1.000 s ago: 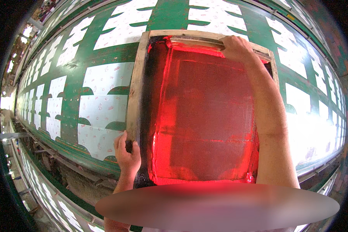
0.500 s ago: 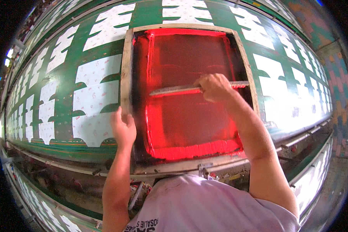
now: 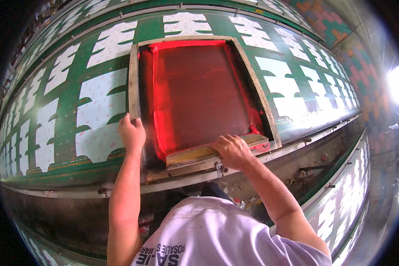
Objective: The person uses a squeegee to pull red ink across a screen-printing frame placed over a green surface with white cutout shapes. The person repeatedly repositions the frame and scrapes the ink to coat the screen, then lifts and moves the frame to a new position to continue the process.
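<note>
tabletop [image 3: 97,53]: long print run, green cloth with repeated white shaped panels in rows, running off left and right; a second patterned run shows lower right.
screen frame [image 3: 133,80]: wooden rectangle lying flat on the tabletop, centre of view, mesh coated in red ink, brightest along the left and near edges.
squeegee [image 3: 195,154]: wooden bar lying across the near end of the screen frame, red ink on its right end.
shirt: pale, dark lettering along the bottom edge of view, not read out.
left hand [image 3: 132,133]: grip closed over the near-left rail of the screen frame, fingers on top of the wood.
right hand [image 3: 231,150]: grip closed on the squeegee, right of its middle, knuckles up.
</note>
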Demonstrator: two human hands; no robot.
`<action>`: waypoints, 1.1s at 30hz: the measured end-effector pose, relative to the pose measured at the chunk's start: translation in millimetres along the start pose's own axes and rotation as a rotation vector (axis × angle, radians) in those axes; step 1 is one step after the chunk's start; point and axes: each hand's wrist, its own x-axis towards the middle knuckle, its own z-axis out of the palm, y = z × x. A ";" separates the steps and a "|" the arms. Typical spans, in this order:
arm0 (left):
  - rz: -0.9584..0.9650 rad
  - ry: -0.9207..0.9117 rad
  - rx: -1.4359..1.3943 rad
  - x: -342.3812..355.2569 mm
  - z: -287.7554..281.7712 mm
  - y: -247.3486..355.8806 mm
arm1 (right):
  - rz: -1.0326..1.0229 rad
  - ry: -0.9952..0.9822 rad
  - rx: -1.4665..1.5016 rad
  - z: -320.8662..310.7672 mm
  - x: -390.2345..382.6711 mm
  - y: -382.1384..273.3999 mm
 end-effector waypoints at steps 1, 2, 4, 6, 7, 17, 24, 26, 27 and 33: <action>-0.013 0.008 -0.006 0.4 -0.9 1.2 | -0.018 -0.005 0.018 -0.1 -9.4 -1.5; -0.024 0.025 0.005 1.0 -1.5 3.0 | -0.021 0.005 0.043 1.2 -14.5 -3.5; -0.089 -0.025 0.032 3.8 -2.7 8.1 | -0.030 0.028 0.085 2.8 -23.3 -4.3; -0.167 -0.126 0.082 3.8 -6.7 10.1 | -0.113 0.065 0.099 3.0 -28.6 1.2; -0.177 -0.104 0.090 4.5 -6.7 12.5 | -0.146 0.068 0.121 2.8 -30.1 5.5; -0.252 -0.108 0.247 6.2 -1.4 22.9 | 0.028 0.515 0.344 -13.1 -77.0 183.4; -0.286 -0.086 0.282 7.5 3.3 27.2 | 0.465 0.498 0.361 8.9 -49.5 269.8; -0.286 -0.092 0.278 8.5 2.7 25.8 | 0.508 0.453 0.409 13.0 -34.7 278.1; -0.288 -0.093 0.267 8.2 3.0 25.1 | 0.528 0.434 0.430 13.6 -26.9 280.9; -0.263 -0.131 0.165 10.4 3.2 11.5 | 0.643 0.384 0.384 9.3 8.5 281.7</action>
